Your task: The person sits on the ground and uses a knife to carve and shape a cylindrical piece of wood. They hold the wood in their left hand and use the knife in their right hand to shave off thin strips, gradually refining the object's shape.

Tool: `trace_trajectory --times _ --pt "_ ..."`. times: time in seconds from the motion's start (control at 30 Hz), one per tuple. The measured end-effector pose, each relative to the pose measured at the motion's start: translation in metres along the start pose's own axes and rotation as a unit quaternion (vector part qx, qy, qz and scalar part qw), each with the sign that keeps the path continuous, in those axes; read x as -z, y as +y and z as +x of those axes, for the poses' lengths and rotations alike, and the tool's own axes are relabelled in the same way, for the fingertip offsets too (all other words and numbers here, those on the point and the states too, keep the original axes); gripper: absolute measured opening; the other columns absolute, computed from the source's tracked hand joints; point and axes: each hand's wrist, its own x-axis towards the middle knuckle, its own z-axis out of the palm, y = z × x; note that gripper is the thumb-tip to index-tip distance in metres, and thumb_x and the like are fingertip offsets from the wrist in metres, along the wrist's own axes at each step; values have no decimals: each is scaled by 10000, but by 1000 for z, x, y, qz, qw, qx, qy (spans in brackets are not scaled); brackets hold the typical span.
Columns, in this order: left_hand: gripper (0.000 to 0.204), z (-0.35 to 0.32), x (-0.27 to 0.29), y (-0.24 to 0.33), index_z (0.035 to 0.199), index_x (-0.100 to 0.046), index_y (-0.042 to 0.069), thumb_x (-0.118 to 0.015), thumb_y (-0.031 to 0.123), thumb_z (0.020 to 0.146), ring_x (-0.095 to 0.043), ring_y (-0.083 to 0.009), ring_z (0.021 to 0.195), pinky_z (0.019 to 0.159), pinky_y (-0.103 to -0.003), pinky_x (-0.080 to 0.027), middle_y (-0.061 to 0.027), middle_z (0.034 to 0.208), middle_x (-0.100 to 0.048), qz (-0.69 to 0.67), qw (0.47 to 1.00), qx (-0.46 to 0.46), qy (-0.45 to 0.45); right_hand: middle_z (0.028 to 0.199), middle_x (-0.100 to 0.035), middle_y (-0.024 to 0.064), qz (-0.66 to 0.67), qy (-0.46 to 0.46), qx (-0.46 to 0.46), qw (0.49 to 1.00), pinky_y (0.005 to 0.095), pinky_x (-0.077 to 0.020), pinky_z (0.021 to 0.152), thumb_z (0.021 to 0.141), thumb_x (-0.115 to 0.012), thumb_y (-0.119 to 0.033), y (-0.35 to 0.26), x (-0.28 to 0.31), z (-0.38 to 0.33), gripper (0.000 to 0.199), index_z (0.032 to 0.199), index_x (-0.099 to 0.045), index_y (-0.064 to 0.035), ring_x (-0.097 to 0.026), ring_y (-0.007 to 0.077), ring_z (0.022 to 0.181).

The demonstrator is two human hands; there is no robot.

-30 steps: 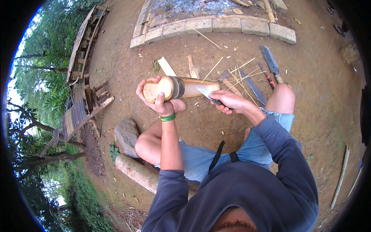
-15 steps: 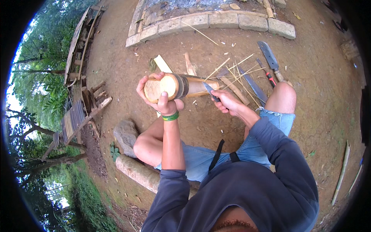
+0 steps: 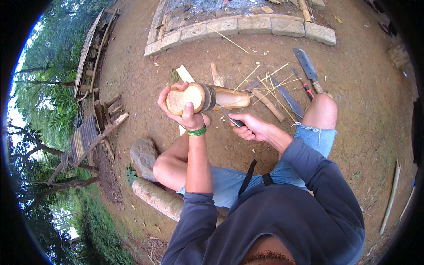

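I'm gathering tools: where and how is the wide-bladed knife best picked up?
Probably by its brown handle, from above and the right: the blade points away from the right knee, which crowds the handle's near end, and a red-and-black tool handle lies on the left.

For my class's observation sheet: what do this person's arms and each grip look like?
Dark blue-grey sleeves leave the lower forearms bare. A green band with yellowish marks circles the left wrist; the right wrist shows none. Left grip and right grip are gloveless.
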Motion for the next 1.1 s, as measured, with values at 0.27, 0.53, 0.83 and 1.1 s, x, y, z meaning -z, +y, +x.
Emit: trace_trajectory --times 0.27,0.53,0.83,1.1 --pt "660 -2 6 -5 1309 -404 60 -658 213 719 -589 -281 1007 957 -445 -496 -162 1021 -577 -9 999 7 42 523 -273 -99 127 -114 -49 984 182 -148 277 1036 -463 -423 -14 -28 14 334 853 -495 -145 -220 3 369" --pt "630 6 -3 -10 1309 -397 49 -583 138 714 -591 -284 986 951 -447 -498 -165 1012 -569 56 995 -5 84 539 -289 -89 214 -103 85 968 196 -164 306 1047 -452 -401 6 -52 26 337 884 -503 -110 -240 15 389" --pt "575 19 29 -17 1287 -416 71 -568 153 738 -594 -282 938 906 -451 -517 -152 962 -572 63 994 -2 94 600 -389 -32 -285 146 80 944 230 -264 353 1048 -438 -380 -41 -57 -30 326 1011 -512 -64 -334 47 441" --pt "643 10 6 -7 1277 -426 45 -668 210 706 -591 -271 984 935 -437 -482 -157 989 -578 -4 1000 15 15 620 -404 -28 -382 102 -2 918 240 -279 361 1048 -424 -378 -77 -63 -25 306 989 -500 -87 -355 56 447"
